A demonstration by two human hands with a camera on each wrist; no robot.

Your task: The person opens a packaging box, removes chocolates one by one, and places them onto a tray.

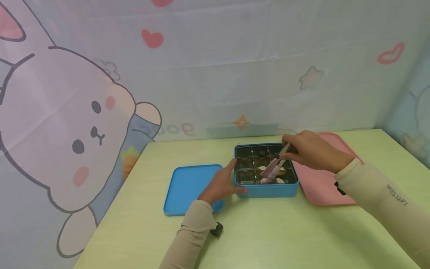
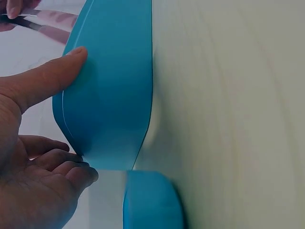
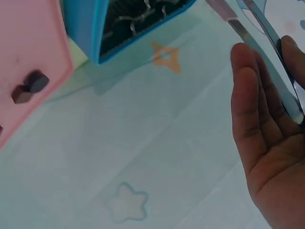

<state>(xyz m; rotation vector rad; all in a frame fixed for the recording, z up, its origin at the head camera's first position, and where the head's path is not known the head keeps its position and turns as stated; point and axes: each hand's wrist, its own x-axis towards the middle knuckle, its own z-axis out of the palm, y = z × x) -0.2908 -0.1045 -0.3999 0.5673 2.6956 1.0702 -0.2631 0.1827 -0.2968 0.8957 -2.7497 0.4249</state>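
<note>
So I'm on the head cam here, and my read is we're mid tong work inside the blue box, which sits on the worktop with its lid off to the left and the pink tray just right of it. The right hand has its fingers pinched around the tongs; the pink tips stand slightly apart, down over the front compartments by some pale pieces. Can't tell if anything's between the tips. The left hand isn't grabbing: thumb out along the box's front wall, other fingers loosely spread at the left corner, so I'd call it bracing.

Right wrist cam also shows dark pieces on the tray. Putting in or taking out? Honestly can't say from this. Either way, I reckon the next move calls for small squeeze control, tips kept clear of the dividers, and the left hand holding the box put. Rushing it could knock a neighbouring piece.
</note>
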